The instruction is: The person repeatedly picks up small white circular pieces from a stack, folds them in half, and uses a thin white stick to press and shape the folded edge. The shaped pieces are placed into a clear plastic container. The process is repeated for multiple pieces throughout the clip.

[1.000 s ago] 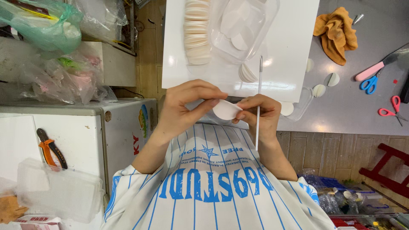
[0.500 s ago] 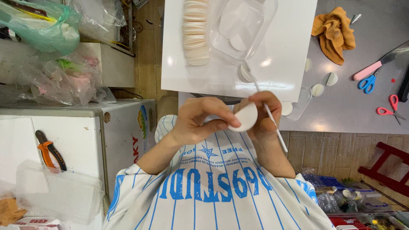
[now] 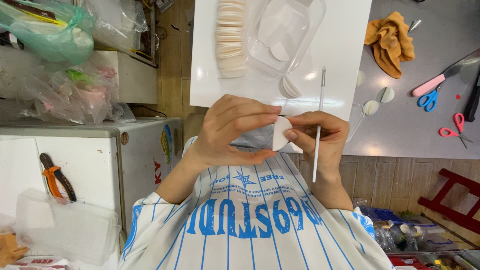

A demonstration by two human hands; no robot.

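Both hands meet over the striped shirt (image 3: 250, 225), the left hand (image 3: 235, 132) and right hand (image 3: 320, 137) pinching a folded white wafer (image 3: 281, 134), the right also gripping a thin white stick (image 3: 318, 135), near the white board's (image 3: 345, 55) front edge; the folding step seems underway, needing firm, even pressure.

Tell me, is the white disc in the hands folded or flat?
Folded. The disc shows a half-round outline with one straight edge, pinched between the left hand and right hand, which also holds a thin white stick.

Stacked discs (image 3: 231, 37) lie left of tub (image 3: 285, 35).
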